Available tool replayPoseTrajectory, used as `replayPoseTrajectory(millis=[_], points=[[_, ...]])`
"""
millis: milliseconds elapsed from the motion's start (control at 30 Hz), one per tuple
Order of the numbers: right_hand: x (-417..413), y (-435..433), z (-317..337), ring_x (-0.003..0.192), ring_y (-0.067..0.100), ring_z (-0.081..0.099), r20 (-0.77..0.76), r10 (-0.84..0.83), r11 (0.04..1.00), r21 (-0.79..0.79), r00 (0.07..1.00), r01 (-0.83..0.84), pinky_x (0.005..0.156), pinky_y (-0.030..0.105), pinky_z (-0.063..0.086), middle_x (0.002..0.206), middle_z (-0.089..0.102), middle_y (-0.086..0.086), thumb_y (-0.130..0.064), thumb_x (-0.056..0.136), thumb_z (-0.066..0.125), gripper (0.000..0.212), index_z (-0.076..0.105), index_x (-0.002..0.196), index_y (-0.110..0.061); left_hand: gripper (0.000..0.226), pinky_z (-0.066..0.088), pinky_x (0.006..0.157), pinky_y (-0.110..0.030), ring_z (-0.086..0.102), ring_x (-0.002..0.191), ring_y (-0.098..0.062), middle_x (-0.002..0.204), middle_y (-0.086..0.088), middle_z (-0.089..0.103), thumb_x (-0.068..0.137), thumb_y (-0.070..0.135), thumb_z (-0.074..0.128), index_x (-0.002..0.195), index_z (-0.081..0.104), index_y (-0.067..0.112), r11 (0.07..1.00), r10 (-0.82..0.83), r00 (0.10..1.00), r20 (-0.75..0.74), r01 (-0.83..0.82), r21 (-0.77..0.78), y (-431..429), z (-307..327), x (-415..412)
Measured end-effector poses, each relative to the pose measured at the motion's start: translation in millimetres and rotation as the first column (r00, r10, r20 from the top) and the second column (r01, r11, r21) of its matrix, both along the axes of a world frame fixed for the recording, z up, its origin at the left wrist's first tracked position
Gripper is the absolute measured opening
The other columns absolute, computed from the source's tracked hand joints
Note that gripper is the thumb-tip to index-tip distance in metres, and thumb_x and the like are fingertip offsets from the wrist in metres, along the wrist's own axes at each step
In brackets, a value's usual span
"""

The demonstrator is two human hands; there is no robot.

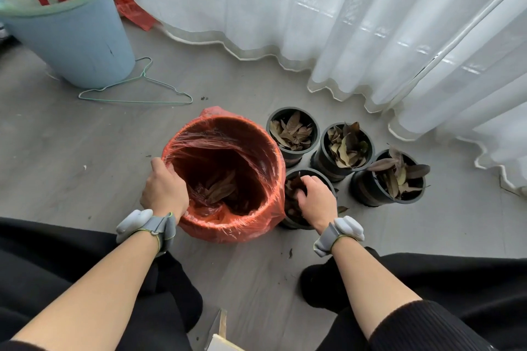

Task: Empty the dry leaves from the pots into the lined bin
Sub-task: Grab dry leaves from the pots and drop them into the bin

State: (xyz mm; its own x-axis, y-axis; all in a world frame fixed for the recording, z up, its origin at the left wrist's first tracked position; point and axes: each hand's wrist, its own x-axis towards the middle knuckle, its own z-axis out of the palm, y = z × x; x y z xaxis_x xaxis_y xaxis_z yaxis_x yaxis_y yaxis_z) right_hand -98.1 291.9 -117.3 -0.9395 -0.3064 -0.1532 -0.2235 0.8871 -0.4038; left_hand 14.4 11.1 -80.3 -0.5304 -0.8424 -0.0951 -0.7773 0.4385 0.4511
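While the left hand grips the bin rim, the right hand, clutching leaves in the pot, should lift gently.

orange-red bin liner, black pots, brown leaves, pale blue bucket

Blue bucket – wire hanger beside; white curtain.

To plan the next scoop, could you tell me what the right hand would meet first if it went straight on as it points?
The right hand points down into the nearest black plastic pot, so the dry brown leaves there come first; it seems to grip some, though depth is unclear.
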Motion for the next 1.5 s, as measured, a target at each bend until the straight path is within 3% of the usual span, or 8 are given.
replayPoseTrajectory(millis=[200, 367, 500, 667, 933, 1067, 1200, 1500], points=[[-1, 9, 20, 0.088, 0.017, 0.064, 0.037, -0.153, 0.940, -0.304, 0.988, 0.157, 0.083, 0.035, 0.054, 0.096, 0.070, 0.000, -0.018, 0.089, 0.062, 0.014, 0.067, 0.102, -0.015, 0.020, 0.033, 0.064, -0.044, 0.056, 0.086, -0.050, 0.099, -0.030, 0.061, 0.102, 0.028, 0.030, 0.103, 0.036, 0.009, 1.000, -0.010, 1.000, 0.004, 0.010, 0.001, 1, -1, 1], [-8, 6, 58, 0.082, 0.019, 0.069, 0.252, -0.328, 0.687, -0.598, 0.911, 0.413, 0.080, 0.041, 0.059, 0.089, 0.072, -0.002, -0.017, 0.090, 0.066, 0.008, 0.067, 0.098, -0.018, 0.021, 0.033, 0.064, -0.044, 0.056, 0.086, -0.050, 0.100, -0.030, 0.060, 0.102, 0.028, 0.030, 0.104, 0.037, 0.008, 1.000, -0.008, 1.000, 0.012, 0.008, 0.004, 3, -1, 2], [-14, -23, 118, 0.076, 0.005, 0.070, 0.215, -0.259, 0.527, -0.786, 0.942, 0.325, 0.066, 0.018, 0.055, 0.083, 0.073, -0.010, -0.019, 0.091, 0.067, 0.008, 0.066, 0.094, -0.026, 0.020, 0.033, 0.064, -0.044, 0.057, 0.086, -0.049, 0.100, -0.030, 0.061, 0.102, 0.027, 0.030, 0.104, 0.037, 0.007, 1.000, -0.013, 1.000, 0.008, 0.013, 0.006, 3, 0, 2], [5, -77, 153, 0.081, 0.013, 0.070, 0.190, -0.038, 0.505, -0.844, 0.981, 0.183, 0.072, 0.027, 0.058, 0.096, 0.074, 0.003, -0.013, 0.089, 0.068, 0.013, 0.069, 0.102, -0.013, 0.016, 0.032, 0.065, -0.044, 0.057, 0.088, -0.049, 0.100, -0.029, 0.061, 0.102, 0.026, 0.032, 0.097, 0.034, 0.012, 1.000, -0.019, 1.000, 0.001, 0.019, 0.010, 3, 0, 3], [-3, -57, 110, 0.087, 0.009, 0.067, 0.248, -0.056, 0.684, -0.696, 0.967, 0.219, 0.078, 0.021, 0.055, 0.099, 0.070, -0.005, -0.021, 0.089, 0.068, 0.020, 0.067, 0.109, -0.016, 0.016, 0.031, 0.063, -0.043, 0.057, 0.085, -0.047, 0.098, -0.027, 0.061, 0.102, 0.027, 0.032, 0.092, 0.029, 0.016, 1.000, -0.016, 1.000, -0.007, 0.016, 0.003, 2, 2, 1], [-21, -4, 70, 0.094, 0.011, 0.064, 0.153, -0.250, 0.872, -0.393, 0.956, 0.290, 0.084, 0.020, 0.047, 0.101, 0.067, -0.006, -0.020, 0.093, 0.059, 0.021, 0.066, 0.112, -0.015, 0.016, 0.033, 0.064, -0.043, 0.056, 0.086, -0.047, 0.100, -0.026, 0.061, 0.102, 0.028, 0.031, 0.093, 0.029, 0.016, 1.000, -0.012, 1.000, 0.003, 0.012, 0.017, 2, 4, 2], [-12, 11, 26, 0.106, 0.022, 0.062, 0.285, -0.180, 0.965, -0.136, 0.942, 0.225, 0.093, 0.029, 0.047, 0.113, 0.066, 0.007, -0.018, 0.088, 0.062, 0.034, 0.060, 0.121, -0.010, 0.016, 0.033, 0.064, -0.043, 0.056, 0.086, -0.046, 0.101, -0.026, 0.060, 0.102, 0.029, 0.030, 0.093, 0.029, 0.016, 1.000, -0.014, 1.000, 0.001, 0.014, 0.024, 4, 6, 2], [-6, -14, -8, 0.120, 0.031, 0.048, 0.216, -0.083, 0.976, 0.213, 0.973, 0.036, 0.081, 0.041, 0.050, 0.133, 0.044, 0.010, -0.038, 0.089, 0.060, 0.053, 0.043, 0.132, -0.014, 0.017, 0.031, 0.063, -0.042, 0.050, 0.076, -0.040, 0.096, -0.025, 0.060, 0.103, 0.029, 0.030, 0.093, 0.029, 0.016, 1.000, -0.004, 1.000, -0.015, 0.004, 0.004, 5, 5, 2]])
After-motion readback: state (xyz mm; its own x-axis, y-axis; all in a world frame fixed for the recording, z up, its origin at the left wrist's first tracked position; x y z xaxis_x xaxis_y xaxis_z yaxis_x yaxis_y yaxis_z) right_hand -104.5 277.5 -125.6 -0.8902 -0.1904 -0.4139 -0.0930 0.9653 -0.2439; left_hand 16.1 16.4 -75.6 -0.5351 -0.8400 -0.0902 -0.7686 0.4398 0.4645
